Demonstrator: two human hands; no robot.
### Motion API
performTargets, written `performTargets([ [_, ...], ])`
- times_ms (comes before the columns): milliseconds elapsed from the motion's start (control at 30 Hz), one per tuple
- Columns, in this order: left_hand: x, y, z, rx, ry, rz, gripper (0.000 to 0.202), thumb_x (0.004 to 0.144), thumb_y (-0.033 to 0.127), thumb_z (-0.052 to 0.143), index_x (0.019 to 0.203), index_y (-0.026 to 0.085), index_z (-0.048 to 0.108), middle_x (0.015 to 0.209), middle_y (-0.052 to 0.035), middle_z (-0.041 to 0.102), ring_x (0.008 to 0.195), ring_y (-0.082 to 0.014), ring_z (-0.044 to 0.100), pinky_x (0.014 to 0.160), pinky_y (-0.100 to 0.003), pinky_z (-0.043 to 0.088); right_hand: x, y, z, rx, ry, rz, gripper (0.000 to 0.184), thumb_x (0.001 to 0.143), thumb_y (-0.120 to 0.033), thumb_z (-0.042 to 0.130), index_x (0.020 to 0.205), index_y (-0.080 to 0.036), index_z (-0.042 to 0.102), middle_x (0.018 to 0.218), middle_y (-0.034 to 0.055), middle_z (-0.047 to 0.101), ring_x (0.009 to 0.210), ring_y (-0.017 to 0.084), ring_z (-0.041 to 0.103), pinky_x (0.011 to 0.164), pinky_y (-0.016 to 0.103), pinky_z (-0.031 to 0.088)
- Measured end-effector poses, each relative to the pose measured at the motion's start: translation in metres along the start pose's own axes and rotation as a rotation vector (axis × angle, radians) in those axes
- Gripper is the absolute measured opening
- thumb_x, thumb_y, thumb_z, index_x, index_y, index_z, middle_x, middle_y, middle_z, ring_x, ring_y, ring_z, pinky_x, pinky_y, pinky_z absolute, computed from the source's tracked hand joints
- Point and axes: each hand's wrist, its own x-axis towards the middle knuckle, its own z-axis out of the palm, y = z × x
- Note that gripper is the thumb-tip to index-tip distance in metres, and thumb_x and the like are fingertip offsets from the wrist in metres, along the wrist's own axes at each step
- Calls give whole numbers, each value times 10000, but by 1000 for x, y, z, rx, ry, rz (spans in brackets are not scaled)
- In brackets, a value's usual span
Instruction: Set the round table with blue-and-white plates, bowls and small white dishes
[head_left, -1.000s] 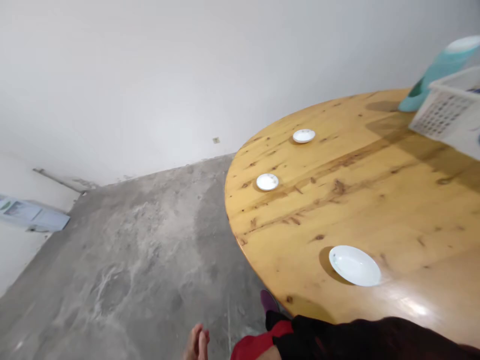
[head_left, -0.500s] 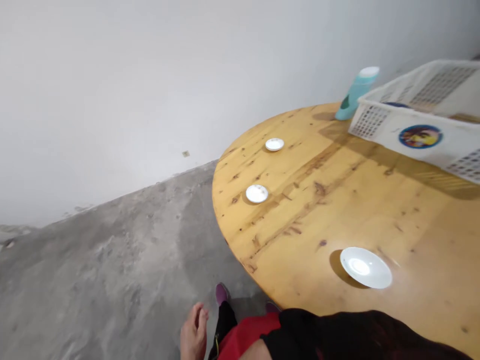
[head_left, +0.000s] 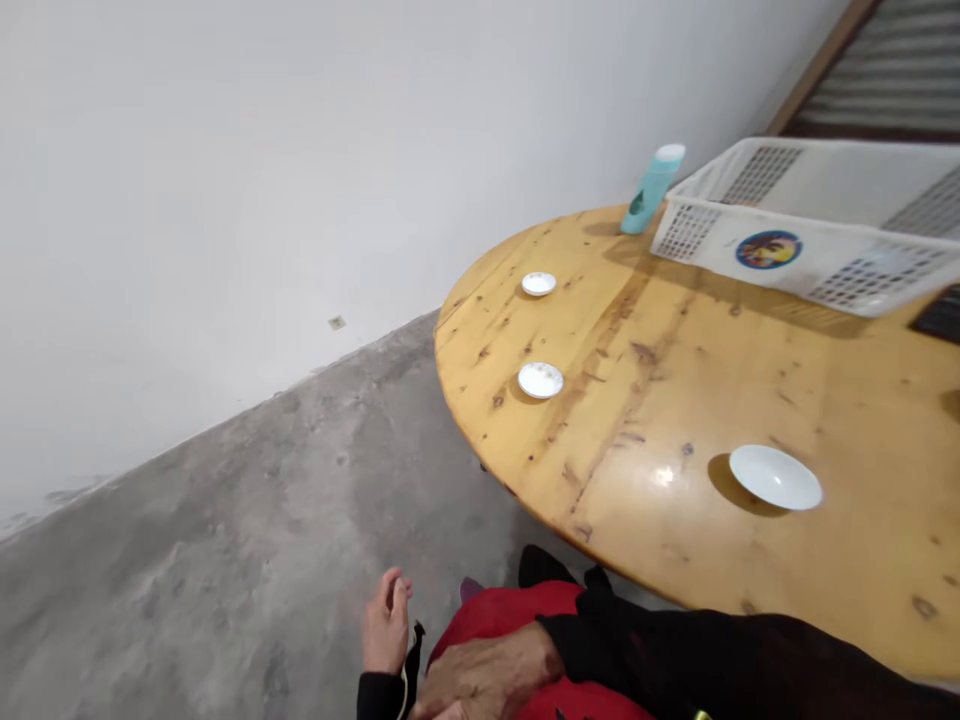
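Observation:
My left hand (head_left: pixel 386 622) is low in the frame, above the concrete floor, with its fingers loosely bent and slightly apart; nothing shows in it. Beside it is a dark garment edge with light trim (head_left: pixel 411 665). My right hand (head_left: pixel 491 672) reaches across my front and lies against the red clothing (head_left: pixel 495 605); its fingers run toward the bottom edge and are mostly hidden. On the wooden table (head_left: pixel 645 400) are a larger white bowl (head_left: pixel 776 477), nearest to my right arm, and two small white dishes, one nearer (head_left: pixel 540 380) and one farther (head_left: pixel 538 284).
A white plastic basket (head_left: pixel 832 270) with a round picture sits at the table's back right. A light-blue bottle with a white cap (head_left: pixel 651 190) leans beside it. A dark object (head_left: pixel 941 315) shows at the right edge. A pale wall (head_left: pixel 225 180) rises on the left.
The view has shifted, bringing more of the basket and the right side into sight. My right hand has come into view across the red clothing. My left hand is slightly higher. The dishes stay put.

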Motion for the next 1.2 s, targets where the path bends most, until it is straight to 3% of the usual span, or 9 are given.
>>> performTargets([
  [167, 44, 16, 10, 23, -106, 47, 616, 737, 720, 525, 1017, 187, 652, 973, -159, 803, 927, -327, 778, 932, -481, 596, -1, 17, -17, -406, 70, 208, 328, 1049, -345, 489, 1301, -212, 651, 1214, 108, 755, 1125, 231, 709, 956, 338, 511],
  [333, 84, 33, 23, 73, -172, 111, 554, 781, 675, 509, 1025, 202, 663, 966, -128, 802, 919, -297, 776, 912, -448, 603, -12, 49, -47, -618, 254, 265, 407, 1000, -505, 573, 1252, -202, 674, 1128, 119, 768, 1050, 243, 706, 911, 372, 514],
  [433, 108, 43, 19, 128, -188, 117, 541, 785, 675, 504, 1017, 216, 669, 961, -119, 805, 917, -301, 778, 898, -452, 607, -13, 59, -83, -525, 351, 250, 500, 985, -600, 549, 1217, -180, 689, 1125, 146, 761, 1102, 272, 690, 940, 410, 508],
  [533, 131, 62, 10, 175, -179, 96, 570, 772, 696, 508, 1028, 213, 671, 958, -126, 806, 913, -309, 781, 900, -462, 607, -16, 53, -122, -259, 441, 79, 624, 987, -699, 445, 1173, -162, 704, 1172, 173, 748, 1165, 267, 672, 1035, 412, 472],
  [700, 169, 110, 13, 191, -130, 127, 623, 749, 751, 536, 1001, 198, 674, 924, -128, 802, 884, -304, 783, 884, -447, 618, -36, 36, -164, 142, 418, -166, 774, 949, -809, 346, 1180, -162, 702, 1207, 164, 735, 1175, 239, 680, 1048, 332, 475],
  [800, 190, 141, 30, 236, -175, 186, 567, 795, 697, 517, 1026, 203, 673, 942, -121, 803, 900, -289, 780, 900, -432, 610, -49, 34, -170, 49, 515, -95, 707, 953, -783, 373, 1167, -198, 708, 1183, 130, 750, 1157, 234, 684, 1066, 352, 459],
  [967, 228, 192, 73, 338, -382, 317, 407, 875, 534, 484, 1063, 232, 682, 986, -87, 809, 954, -244, 776, 896, -362, 603, -67, 32, -172, -140, 778, 90, 471, 1013, -531, 427, 1227, -206, 693, 1231, 125, 730, 1154, 227, 662, 1038, 380, 480],
  [1067, 259, 228, 105, 379, -483, 421, 312, 891, 442, 507, 1035, 240, 697, 967, -71, 811, 934, -225, 777, 873, -325, 601, -77, 30, -177, -208, 934, 160, 407, 995, -392, 486, 1297, -180, 657, 1272, 141, 703, 1182, 234, 639, 1060, 399, 489],
  [1200, 310, 285, 158, 345, -635, 536, 257, 899, 331, 522, 1037, 202, 697, 957, -86, 807, 894, -210, 777, 851, -320, 600, -86, 38, -188, -274, 1111, 419, 430, 1002, -340, 523, 1393, -190, 617, 1331, 157, 671, 1255, 246, 612, 1114, 416, 483],
])
